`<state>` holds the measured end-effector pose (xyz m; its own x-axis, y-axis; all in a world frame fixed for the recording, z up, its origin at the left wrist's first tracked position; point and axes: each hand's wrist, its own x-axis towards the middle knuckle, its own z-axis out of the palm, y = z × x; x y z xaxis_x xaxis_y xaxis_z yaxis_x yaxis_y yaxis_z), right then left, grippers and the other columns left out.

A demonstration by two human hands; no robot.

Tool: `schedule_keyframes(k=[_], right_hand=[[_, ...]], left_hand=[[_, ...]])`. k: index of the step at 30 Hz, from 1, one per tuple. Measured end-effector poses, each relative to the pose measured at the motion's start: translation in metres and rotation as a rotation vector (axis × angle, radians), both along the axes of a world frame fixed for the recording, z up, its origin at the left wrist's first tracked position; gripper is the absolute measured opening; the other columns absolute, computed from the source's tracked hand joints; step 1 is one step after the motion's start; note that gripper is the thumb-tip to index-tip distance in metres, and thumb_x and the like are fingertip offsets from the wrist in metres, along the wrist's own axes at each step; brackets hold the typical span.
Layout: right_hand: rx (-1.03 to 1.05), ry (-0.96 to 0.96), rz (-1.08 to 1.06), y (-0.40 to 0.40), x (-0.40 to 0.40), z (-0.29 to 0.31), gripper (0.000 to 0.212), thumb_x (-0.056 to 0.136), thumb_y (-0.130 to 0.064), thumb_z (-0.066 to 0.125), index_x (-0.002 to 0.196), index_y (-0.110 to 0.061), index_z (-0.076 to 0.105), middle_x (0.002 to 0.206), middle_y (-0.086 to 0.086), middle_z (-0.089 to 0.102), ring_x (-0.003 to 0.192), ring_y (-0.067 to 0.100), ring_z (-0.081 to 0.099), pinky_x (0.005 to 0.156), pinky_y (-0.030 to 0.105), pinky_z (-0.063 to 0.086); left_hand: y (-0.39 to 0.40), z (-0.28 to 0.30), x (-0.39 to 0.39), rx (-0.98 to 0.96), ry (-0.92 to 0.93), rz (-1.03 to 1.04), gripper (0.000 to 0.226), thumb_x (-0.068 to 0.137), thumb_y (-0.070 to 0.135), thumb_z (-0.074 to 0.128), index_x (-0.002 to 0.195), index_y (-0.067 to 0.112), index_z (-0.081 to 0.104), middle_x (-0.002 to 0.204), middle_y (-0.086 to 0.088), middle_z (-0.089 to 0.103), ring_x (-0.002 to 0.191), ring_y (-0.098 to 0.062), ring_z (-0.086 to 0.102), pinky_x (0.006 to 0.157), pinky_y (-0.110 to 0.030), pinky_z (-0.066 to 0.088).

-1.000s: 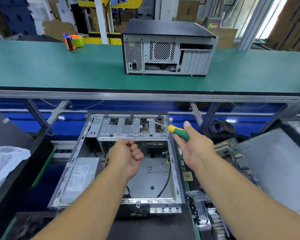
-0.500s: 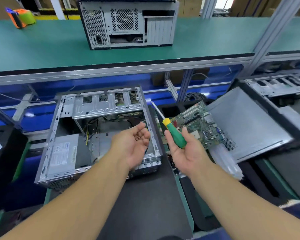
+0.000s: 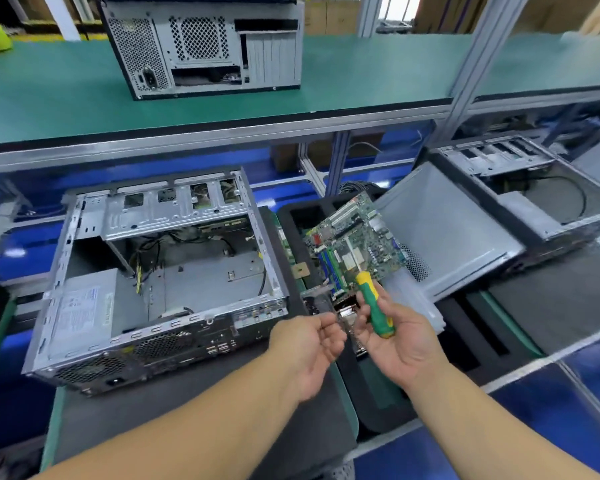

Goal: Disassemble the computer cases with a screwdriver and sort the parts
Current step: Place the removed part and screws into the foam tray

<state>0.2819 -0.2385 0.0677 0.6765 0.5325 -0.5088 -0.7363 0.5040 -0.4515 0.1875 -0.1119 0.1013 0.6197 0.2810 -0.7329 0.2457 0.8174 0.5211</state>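
Screwdriver (image 3: 374,306): green and yellow handle, it lies across the palm of the right hand (image 3: 399,341), near the middle of the scene; the shaft points far and left and is hard to see against the parts behind
Right hand: palm up, fingers bent loosely around the handle, the thumb lies on it
Left hand (image 3: 309,348): just left of the right hand, palm turned to the right, fingers half curled with the tips close together; I cannot tell if they pinch something small
Open case (image 3: 160,271): on its side on a dark mat (image 3: 187,420), left of the hands, lid off; a grey power supply (image 3: 84,313) sits in its near left corner, loose cables inside
Motherboard (image 3: 354,244): green, tilted, in a black tray (image 3: 298,216) just beyond the hands
Side panel (image 3: 447,230): grey, leaning, right of the motherboard
Second open case (image 3: 534,188): far right
Closed case (image 3: 205,46): on the green shelf (image 3: 49,95), far, its back side faces us
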Motion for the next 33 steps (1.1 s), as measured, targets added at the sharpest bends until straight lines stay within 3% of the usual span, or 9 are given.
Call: schedule_keyframes(k=[5, 9, 13, 15, 19, 25, 30, 33], right_hand=[[-0.436, -0.247, 0.170, -0.012, 0.015, -0.029, 0.045, 0.082, 0.007, 0.059, 0.118, -0.017, 0.072, 0.069, 0.003, 0.056, 0.055, 0.013, 0.049, 0.058, 0.029, 0.043], [-0.688, -0.395, 0.248, -0.009, 0.027, -0.053, 0.026, 0.083, 0.008, 0.057, 0.096, -0.012, 0.067, 0.073, 0.003, 0.058, 0.060, 0.015, 0.052, 0.058, 0.029, 0.048], [-0.729, -0.429, 0.330, 0.012, 0.041, -0.066, 0.021, 0.072, -0.008, 0.059, 0.090, -0.014, 0.066, 0.077, 0.005, 0.059, 0.068, 0.018, 0.048, 0.064, 0.033, 0.040], [-0.751, -0.432, 0.324, 0.025, 0.049, -0.073, 0.017, 0.078, -0.004, 0.059, 0.090, -0.012, 0.068, 0.073, 0.000, 0.059, 0.067, 0.015, 0.048, 0.065, 0.031, 0.037], [-0.674, -0.383, 0.298, 0.047, 0.062, -0.085, 0.022, 0.087, 0.008, 0.053, 0.088, -0.008, 0.067, 0.072, 0.001, 0.062, 0.062, 0.008, 0.056, 0.061, 0.023, 0.045], [-0.721, -0.385, 0.326, 0.056, 0.066, -0.095, 0.020, 0.084, 0.001, 0.057, 0.090, -0.013, 0.070, 0.078, 0.002, 0.060, 0.077, 0.017, 0.050, 0.076, 0.035, 0.038], [-0.730, -0.398, 0.336, 0.056, 0.064, -0.096, 0.019, 0.085, 0.001, 0.056, 0.093, -0.012, 0.068, 0.083, 0.003, 0.062, 0.081, 0.018, 0.052, 0.080, 0.036, 0.039], [-0.747, -0.409, 0.341, 0.056, 0.064, -0.097, 0.018, 0.086, 0.000, 0.058, 0.096, -0.008, 0.069, 0.083, 0.003, 0.062, 0.082, 0.019, 0.051, 0.081, 0.037, 0.039]], left_hand=[[-0.004, -0.036, 0.027, 0.117, 0.184, 0.061, 0.023, 0.103, -0.004, 0.044, 0.095, -0.005, 0.066, 0.072, -0.013, 0.060, 0.060, -0.021, 0.056, 0.054, -0.026, 0.051], [-0.006, -0.059, 0.048, 0.103, 0.236, 0.181, 0.024, 0.104, -0.002, 0.045, 0.106, -0.006, 0.068, 0.083, -0.014, 0.063, 0.066, -0.021, 0.058, 0.063, -0.028, 0.052], [-0.002, -0.069, 0.069, 0.082, 0.242, 0.294, 0.024, 0.104, -0.002, 0.046, 0.115, -0.010, 0.066, 0.087, -0.015, 0.061, 0.067, -0.020, 0.055, 0.062, -0.027, 0.047], [0.000, -0.071, 0.075, 0.064, 0.244, 0.346, 0.022, 0.104, -0.001, 0.049, 0.114, -0.009, 0.067, 0.094, -0.018, 0.064, 0.072, -0.022, 0.059, 0.065, -0.028, 0.050], [-0.001, -0.075, 0.079, 0.029, 0.228, 0.415, 0.019, 0.103, 0.003, 0.054, 0.112, -0.006, 0.068, 0.102, -0.018, 0.069, 0.083, -0.024, 0.064, 0.071, -0.028, 0.053], [0.001, -0.075, 0.080, 0.019, 0.203, 0.455, 0.019, 0.106, 0.010, 0.052, 0.108, 0.001, 0.068, 0.097, -0.011, 0.066, 0.078, -0.019, 0.059, 0.071, -0.029, 0.050], [0.000, -0.070, 0.077, 0.004, 0.186, 0.408, 0.038, 0.112, 0.028, 0.043, 0.125, -0.001, 0.065, 0.121, -0.015, 0.065, 0.106, -0.025, 0.060, 0.085, -0.034, 0.049], [0.000, -0.065, 0.077, 0.005, 0.168, 0.396, 0.042, 0.112, 0.030, 0.041, 0.130, -0.001, 0.063, 0.119, -0.014, 0.061, 0.091, -0.020, 0.058, 0.075, -0.030, 0.045]])
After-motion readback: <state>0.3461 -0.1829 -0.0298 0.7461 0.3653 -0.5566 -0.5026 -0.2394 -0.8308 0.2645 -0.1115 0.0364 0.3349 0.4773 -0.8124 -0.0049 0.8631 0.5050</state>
